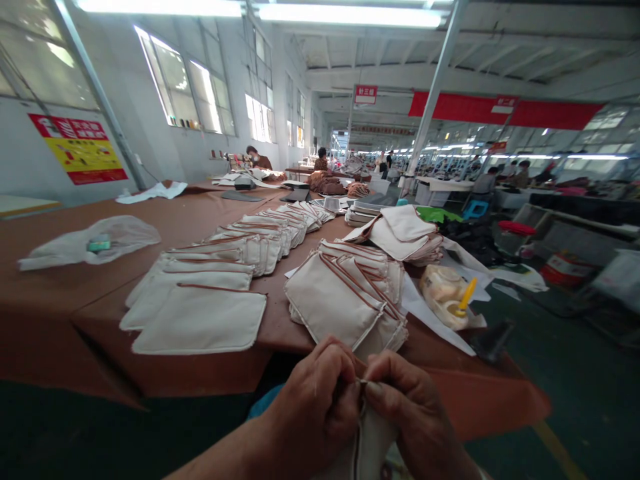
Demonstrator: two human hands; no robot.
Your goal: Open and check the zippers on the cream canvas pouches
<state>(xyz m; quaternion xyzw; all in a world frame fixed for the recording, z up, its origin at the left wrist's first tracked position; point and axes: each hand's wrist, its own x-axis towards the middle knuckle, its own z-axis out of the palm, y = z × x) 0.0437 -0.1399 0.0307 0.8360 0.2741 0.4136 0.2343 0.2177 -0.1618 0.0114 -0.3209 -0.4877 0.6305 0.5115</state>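
Low in the head view, my left hand (313, 403) and my right hand (413, 410) meet fingertip to fingertip, both pinched closed on the top edge of a cream canvas pouch (367, 443) that hangs between them. A small metal piece shows where the fingers meet. Just beyond the hands a stack of cream pouches with brown zips (345, 303) lies on the brown table (55, 300). To its left a long overlapping row of the same pouches (210, 280) runs away from me.
A clear plastic bag (90, 243) lies at the left of the table. A yellowish container with a yellow nozzle (447, 293) sits on white paper at the right edge. More pouches (400, 237) are piled further back. People sit at distant tables (257, 159).
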